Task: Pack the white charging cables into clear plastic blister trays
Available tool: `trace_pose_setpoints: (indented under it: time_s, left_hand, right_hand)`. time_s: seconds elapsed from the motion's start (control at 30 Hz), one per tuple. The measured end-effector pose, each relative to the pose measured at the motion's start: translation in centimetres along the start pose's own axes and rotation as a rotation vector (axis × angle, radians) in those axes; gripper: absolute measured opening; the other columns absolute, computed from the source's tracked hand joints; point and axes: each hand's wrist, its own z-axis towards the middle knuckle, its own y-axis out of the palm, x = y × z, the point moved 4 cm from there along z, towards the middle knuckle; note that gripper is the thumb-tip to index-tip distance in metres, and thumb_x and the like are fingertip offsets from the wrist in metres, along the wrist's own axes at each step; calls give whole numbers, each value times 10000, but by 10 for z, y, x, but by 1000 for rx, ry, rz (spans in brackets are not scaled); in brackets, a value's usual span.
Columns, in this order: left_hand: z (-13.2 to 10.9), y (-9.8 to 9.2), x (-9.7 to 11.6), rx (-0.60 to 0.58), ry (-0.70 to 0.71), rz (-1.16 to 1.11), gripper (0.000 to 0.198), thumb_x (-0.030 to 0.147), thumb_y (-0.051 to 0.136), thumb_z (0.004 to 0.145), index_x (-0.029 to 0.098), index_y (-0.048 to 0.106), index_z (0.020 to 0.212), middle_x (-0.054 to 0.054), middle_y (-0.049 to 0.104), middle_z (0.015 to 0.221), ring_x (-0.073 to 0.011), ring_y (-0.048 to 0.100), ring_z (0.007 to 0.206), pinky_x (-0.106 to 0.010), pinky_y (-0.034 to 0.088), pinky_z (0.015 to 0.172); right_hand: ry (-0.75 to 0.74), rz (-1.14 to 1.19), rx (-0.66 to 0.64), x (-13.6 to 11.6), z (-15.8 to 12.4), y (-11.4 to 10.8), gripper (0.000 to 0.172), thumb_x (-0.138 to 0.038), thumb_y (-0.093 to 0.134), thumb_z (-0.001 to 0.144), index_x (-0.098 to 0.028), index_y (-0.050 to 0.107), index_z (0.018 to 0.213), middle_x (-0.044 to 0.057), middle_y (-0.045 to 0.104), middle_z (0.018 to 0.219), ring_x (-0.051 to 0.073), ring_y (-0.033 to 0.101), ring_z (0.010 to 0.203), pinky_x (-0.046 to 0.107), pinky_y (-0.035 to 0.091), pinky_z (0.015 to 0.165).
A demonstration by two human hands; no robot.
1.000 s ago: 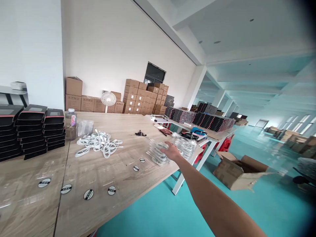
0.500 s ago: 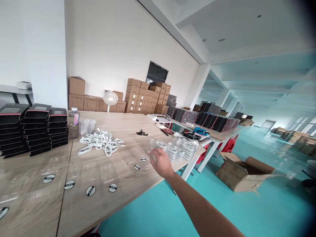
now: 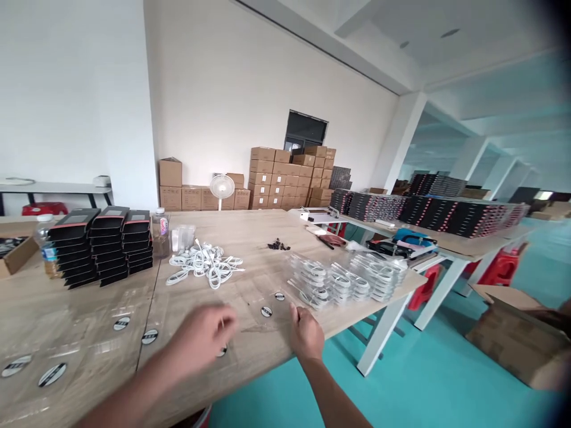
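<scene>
My left hand (image 3: pixel 200 334), smeared by motion, hovers over the front of the wooden table (image 3: pixel 250 223); its fingers look curled, but I cannot tell what is in them. My right hand (image 3: pixel 307 334) is closed near the table's front edge, thumb up; anything inside its fingers is hidden. Just beyond it stand stacked clear plastic packs with coiled white cables (image 3: pixel 341 284). Clear plastic pieces with round black-and-white labels (image 3: pixel 266 311) lie flat between and left of my hands. Farther back is a loose heap of white cables (image 3: pixel 207 264).
Small black parts (image 3: pixel 279 244) lie mid-table. Black box stacks (image 3: pixel 107 244), a bottle (image 3: pixel 161 235) and clear plastic cases (image 3: pixel 182 239) stand at left. An open carton (image 3: pixel 513 339) sits on the floor at right. A fan (image 3: pixel 222 186) and stacked cartons (image 3: pixel 267 178) are behind.
My left hand has come into view over the table. My right hand has drawn back from beside the cable packs towards the front edge. The view has turned left.
</scene>
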Motion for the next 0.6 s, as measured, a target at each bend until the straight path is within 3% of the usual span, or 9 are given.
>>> trace_pose_setpoints:
  time_s: [0.1, 0.17, 0.23, 0.33, 0.4, 0.5, 0.6]
  left_hand:
    - [78, -32, -18, 95, -183, 184, 205, 286, 544, 936, 177, 715, 906, -83, 747, 953, -244, 683, 937, -386, 512, 832]
    - [110, -31, -36, 95, -281, 262, 227, 349, 598, 926, 150, 690, 986, -87, 721, 1038, -246, 669, 991, -457, 523, 884]
    - [126, -18, -55, 64, -340, 307, 287, 390, 630, 912, 157, 662, 1076, -80, 693, 1114, -236, 660, 1011, -474, 537, 894]
    - [130, 5, -74, 23, -372, 327, 310, 385, 635, 912, 166, 643, 1131, -81, 676, 1153, -232, 659, 1009, -462, 553, 877]
    - [127, 10, -77, 22, -369, 320, 298, 381, 627, 918, 165, 645, 1123, -77, 679, 1136, -225, 662, 991, -450, 558, 861]
    - [119, 1, -69, 63, -322, 297, 264, 400, 610, 925, 158, 665, 1014, -52, 699, 1018, -206, 668, 915, -421, 551, 828]
    - [99, -20, -49, 149, -240, 274, 245, 351, 532, 956, 174, 657, 841, -14, 700, 837, -186, 664, 822, -329, 495, 758]
  right_hand:
    - [-17, 20, 7, -2, -2, -1, 459, -439, 348, 1022, -227, 631, 730, 105, 759, 861, 235, 695, 827, 301, 378, 657]
    - [-25, 35, 15, -1, -3, -1, 454, -441, 359, 1021, -233, 631, 723, 105, 759, 851, 240, 693, 828, 308, 380, 663]
    - [-28, 53, 21, 0, -4, 0, 449, -448, 370, 1017, -236, 629, 717, 107, 756, 852, 245, 690, 828, 315, 384, 671]
    - [-20, 90, 25, 3, -4, 3, 456, -465, 374, 1010, -235, 624, 706, 107, 749, 857, 244, 680, 818, 316, 383, 676]
    - [-7, 126, 28, 3, -5, 4, 458, -470, 376, 1002, -235, 611, 687, 104, 739, 844, 239, 669, 802, 313, 374, 669]
    - [15, 213, 39, 4, -7, 3, 455, -481, 399, 974, -239, 557, 623, 89, 704, 779, 232, 636, 755, 312, 348, 644]
    - [36, 345, 55, 3, -6, -3, 470, -544, 469, 907, -248, 454, 542, 52, 613, 651, 218, 569, 670, 315, 318, 619]
